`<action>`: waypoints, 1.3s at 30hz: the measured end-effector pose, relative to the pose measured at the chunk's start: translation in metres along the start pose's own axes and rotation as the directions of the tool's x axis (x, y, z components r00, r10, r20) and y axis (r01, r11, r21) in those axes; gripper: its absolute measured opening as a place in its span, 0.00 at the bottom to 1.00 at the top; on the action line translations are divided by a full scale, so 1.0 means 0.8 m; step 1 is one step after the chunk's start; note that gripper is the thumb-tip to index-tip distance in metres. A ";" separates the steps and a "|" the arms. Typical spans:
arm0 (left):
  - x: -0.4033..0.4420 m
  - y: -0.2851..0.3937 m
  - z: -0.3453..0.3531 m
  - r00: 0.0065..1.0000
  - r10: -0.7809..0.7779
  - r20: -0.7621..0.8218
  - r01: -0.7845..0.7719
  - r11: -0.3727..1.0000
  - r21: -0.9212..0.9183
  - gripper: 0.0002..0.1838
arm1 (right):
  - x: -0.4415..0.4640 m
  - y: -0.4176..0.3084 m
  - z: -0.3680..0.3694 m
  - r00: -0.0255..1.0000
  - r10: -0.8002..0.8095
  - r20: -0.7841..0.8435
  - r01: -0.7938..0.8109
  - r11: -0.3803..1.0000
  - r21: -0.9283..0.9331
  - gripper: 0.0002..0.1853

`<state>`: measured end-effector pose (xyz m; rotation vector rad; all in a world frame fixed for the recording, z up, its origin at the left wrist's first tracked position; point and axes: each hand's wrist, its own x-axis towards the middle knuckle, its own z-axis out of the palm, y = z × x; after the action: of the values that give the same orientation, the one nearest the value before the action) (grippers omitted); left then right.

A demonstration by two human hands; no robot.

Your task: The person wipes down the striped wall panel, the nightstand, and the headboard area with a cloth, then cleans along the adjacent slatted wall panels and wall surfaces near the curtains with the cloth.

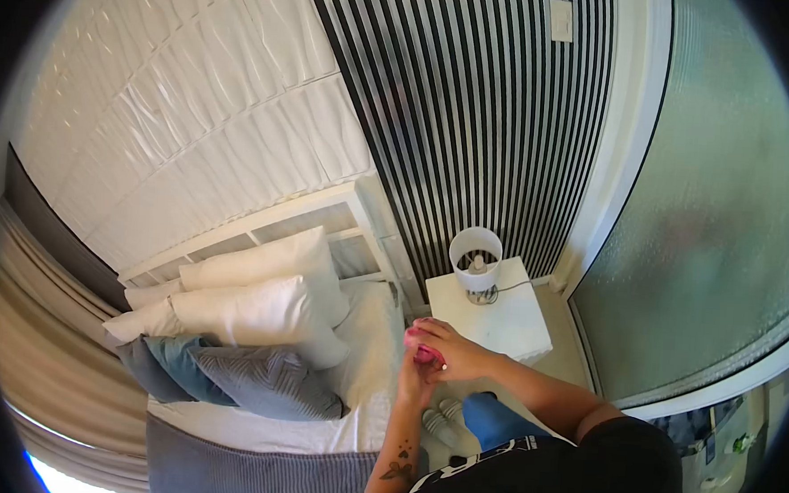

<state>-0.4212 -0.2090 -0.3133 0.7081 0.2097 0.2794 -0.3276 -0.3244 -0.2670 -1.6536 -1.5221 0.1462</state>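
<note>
Both of my hands are close together in front of my body, between the bed and the white bedside table. My left hand [415, 380], on the tattooed arm, is closed around a small pink-red item [426, 354]. Against the same item, from above and the right, my right hand [453, 350] is bent with its fingers wrapped round it. What exactly the item is cannot be made out.
A white lamp [475, 258] with a cable stands on the bedside table [507, 318]. At the left is a bed with white pillows [239, 314], grey and teal cushions [267, 384] and a grey blanket [257, 476]. A frosted glass panel [699, 227] is at the right.
</note>
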 end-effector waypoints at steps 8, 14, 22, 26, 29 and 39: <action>0.017 0.041 -0.036 0.999 -0.047 -0.020 0.051 0.949 0.312 0.37 | 0.182 0.142 -0.161 0.943 0.118 -0.311 -0.102 0.992 0.069 0.19; 0.035 -0.041 -0.160 0.842 0.049 -0.538 0.125 0.951 0.283 0.32 | 0.440 0.091 -0.446 0.562 -0.641 -0.523 0.119 0.688 -0.716 0.21; -0.001 -0.155 -0.215 0.675 -0.265 -0.689 0.423 0.904 0.066 0.26 | 0.503 0.215 -0.438 0.508 -0.759 -0.407 -0.101 0.417 -0.903 0.26; 0.033 -0.167 -0.275 0.755 -0.337 -0.563 0.544 0.801 0.251 0.21 | 0.394 0.331 -0.343 0.803 -0.556 -0.216 0.037 0.408 -0.912 0.29; 0.061 -0.129 -0.266 0.864 -0.037 -0.502 0.379 0.704 0.600 0.21 | 0.339 0.387 -0.312 0.938 -0.316 0.143 0.228 0.252 -0.940 0.31; 0.060 -0.020 -0.237 0.793 -0.151 -0.591 0.470 0.767 0.436 0.25 | 0.491 0.136 -0.391 0.632 -0.746 -0.211 0.084 0.336 -0.938 0.24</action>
<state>-0.4264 -0.0893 -0.4691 1.1637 0.9759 0.0593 0.0406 -0.1302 0.0337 -1.5732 -1.4760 -1.6759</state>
